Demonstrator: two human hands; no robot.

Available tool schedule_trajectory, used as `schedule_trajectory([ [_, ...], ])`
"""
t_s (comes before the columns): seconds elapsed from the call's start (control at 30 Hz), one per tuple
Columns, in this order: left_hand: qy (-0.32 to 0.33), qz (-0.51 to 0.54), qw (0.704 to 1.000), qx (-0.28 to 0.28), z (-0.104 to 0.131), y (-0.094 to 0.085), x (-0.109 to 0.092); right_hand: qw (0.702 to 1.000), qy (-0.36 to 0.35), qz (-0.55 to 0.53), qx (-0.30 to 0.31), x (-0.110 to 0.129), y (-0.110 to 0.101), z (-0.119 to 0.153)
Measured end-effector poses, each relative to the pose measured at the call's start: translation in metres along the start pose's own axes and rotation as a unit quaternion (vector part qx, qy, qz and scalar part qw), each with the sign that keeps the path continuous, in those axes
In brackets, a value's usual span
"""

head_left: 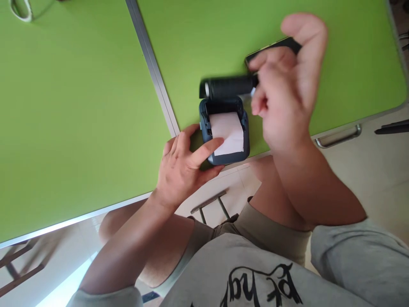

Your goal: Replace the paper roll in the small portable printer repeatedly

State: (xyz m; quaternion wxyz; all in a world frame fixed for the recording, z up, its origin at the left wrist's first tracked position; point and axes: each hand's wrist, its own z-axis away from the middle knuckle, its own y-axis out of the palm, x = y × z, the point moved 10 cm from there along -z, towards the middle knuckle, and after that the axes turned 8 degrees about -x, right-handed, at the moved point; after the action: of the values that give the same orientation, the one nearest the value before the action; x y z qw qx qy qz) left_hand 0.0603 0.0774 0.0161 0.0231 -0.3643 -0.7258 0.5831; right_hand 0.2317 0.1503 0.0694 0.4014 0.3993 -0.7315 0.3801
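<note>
A small dark blue-grey paper printer (230, 159) rests at the table's near edge with its top open. White paper (228, 132) lies over its opening. My left hand (182, 164) grips the printer from its left side, fingers apart around the body and one fingertip pressing on the paper. Behind the opening stands a black lid-like piece (228, 87) with a white round end, smeared by motion; whether it is joined to the printer is unclear. My right hand (281, 94), also blurred, has curled fingers at that piece's right end, with one digit sticking out away from it.
Partly behind my right hand lies a dark flat phone-like object (255, 56) on the green table (79, 106). A metal strip (153, 64) crosses the tabletop. A white loop (21, 13) is at the far left. A metal handle (338, 137) juts from the near edge.
</note>
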Motion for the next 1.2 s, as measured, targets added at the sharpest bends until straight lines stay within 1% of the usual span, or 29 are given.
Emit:
schedule_trajectory([
  [0.07,0.004,0.0,1.0,0.003,0.0,0.001,-0.001,0.994,-0.018,-0.09,-0.066,0.005,-0.016,-0.002],
  [0.1,0.006,0.0,1.0,0.003,0.0,0.001,-0.001,0.987,-0.026,-0.133,-0.084,0.005,-0.022,0.0],
  [0.13,0.009,0.0,1.0,0.0,0.0,0.0,-0.002,0.985,-0.028,-0.15,-0.081,0.004,-0.023,0.003],
  [0.2,0.016,0.004,1.0,-0.014,0.0,-0.002,-0.003,0.986,-0.013,-0.153,-0.065,-0.006,-0.023,0.01],
  [0.27,0.023,0.006,0.999,-0.031,0.0,-0.005,-0.005,0.991,-0.001,-0.132,-0.034,-0.017,-0.019,0.02],
  [0.33,0.027,0.005,0.999,-0.04,-0.001,-0.006,-0.006,0.996,-0.009,-0.087,0.006,-0.025,-0.014,0.028],
  [0.4,0.023,-0.007,0.999,-0.038,-0.002,-0.005,-0.006,0.998,-0.029,-0.046,0.043,-0.028,-0.009,0.034],
  [0.53,0.013,-0.027,0.999,-0.024,-0.004,-0.003,-0.004,0.995,-0.044,-0.02,0.088,-0.032,-0.003,0.038],
  [0.7,0.014,-0.029,0.999,-0.029,-0.006,-0.004,-0.004,0.994,-0.003,0.013,0.111,-0.038,-0.002,0.033],
  [0.87,0.015,-0.033,0.999,-0.034,-0.006,-0.003,-0.003,0.984,-0.02,-0.016,0.175,-0.025,0.006,0.036],
  [0.9,0.015,-0.035,0.999,-0.034,-0.006,-0.003,-0.002,0.985,-0.022,-0.02,0.172,-0.023,0.005,0.037],
  [1.03,0.008,-0.038,0.999,-0.033,-0.006,-0.002,0.0,0.991,-0.032,-0.021,0.128,-0.02,0.001,0.038],
  [1.13,0.005,-0.027,0.999,-0.025,-0.006,-0.001,0.001,0.988,-0.032,-0.009,0.149,-0.024,0.007,0.041],
  [1.2,0.006,-0.021,0.999,-0.023,-0.007,0.0,0.001,0.99,-0.044,-0.013,0.135,-0.025,0.006,0.04],
])
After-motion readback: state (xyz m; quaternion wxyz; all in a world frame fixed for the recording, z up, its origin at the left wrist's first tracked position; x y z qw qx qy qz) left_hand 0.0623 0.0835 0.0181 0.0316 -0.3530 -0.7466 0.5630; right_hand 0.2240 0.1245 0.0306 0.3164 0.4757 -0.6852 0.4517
